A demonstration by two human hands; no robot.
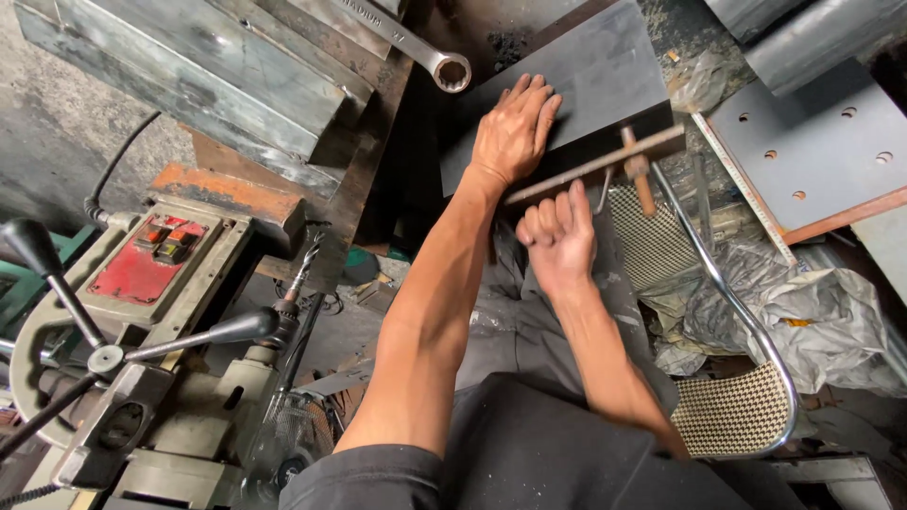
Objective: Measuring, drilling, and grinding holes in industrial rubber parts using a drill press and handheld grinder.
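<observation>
**Head view: two hands at a dark steel plate**

Head camera looks down on the left hand (515, 132), which lies flat, fingers (531, 99) straight and close together, palm pressed on the dark grey flat steel plate (605, 66) in the upper middle of the frame. Just below it, the right hand (559, 241) is curled into a loose fist, fingers (548, 222) folded in; whether it grips anything cannot be told. Its knuckles sit right under the rusty brown metal square with a crossbar (605, 162), which lies against the plate's lower edge.

Above the left hand, a silver ring spanner (416, 42) rests on the rusty surface (373, 142). At lower left stands a grey-green drill press (142, 321) with black-knobbed handles and a red switch panel; its twist bit (304, 269) points upward in the frame. Right of the hands are a chrome-tube chair with woven mesh (732, 406), crumpled grey plastic sheeting (822, 302), and a grey plate with drilled holes (822, 142) at upper right.
</observation>
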